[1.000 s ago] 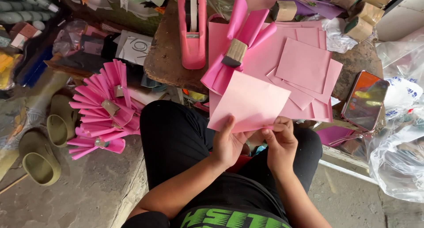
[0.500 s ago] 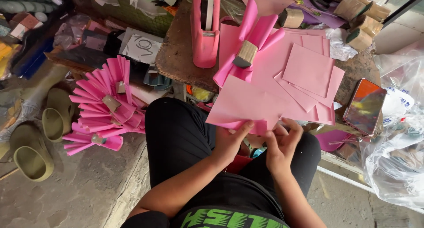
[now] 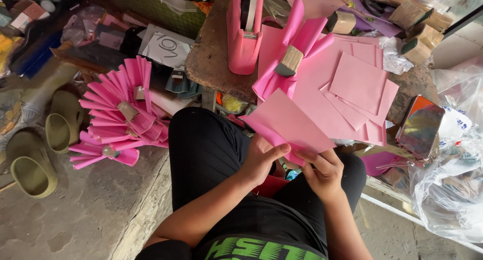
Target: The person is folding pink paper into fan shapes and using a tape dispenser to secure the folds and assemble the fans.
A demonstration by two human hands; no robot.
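Both hands hold one pink paper sheet (image 3: 289, 123) over my lap, with a fold along its near edge. My left hand (image 3: 261, 159) pinches the sheet's near left edge, thumb on top. My right hand (image 3: 324, 170) grips the near right edge beside it. Beyond the sheet, a loose stack of pink paper squares (image 3: 352, 89) lies on the small worn table (image 3: 209, 63). A folded pink paper fan with a tape-wrapped middle (image 3: 289, 58) rests on the stack.
A pink tape dispenser (image 3: 244, 33) stands on the table's left part. Finished pink fans (image 3: 118, 114) lie piled on the ground at left, near two green sandals (image 3: 35, 149). A phone (image 3: 420, 126) sits at the table's right edge beside clear plastic bags (image 3: 453, 189). Tape rolls (image 3: 417, 23) lie at the back.
The pink sheet has been folded along its near edge and tilted, and both hands have shifted closer together along the fold. The camera view has drifted slightly.
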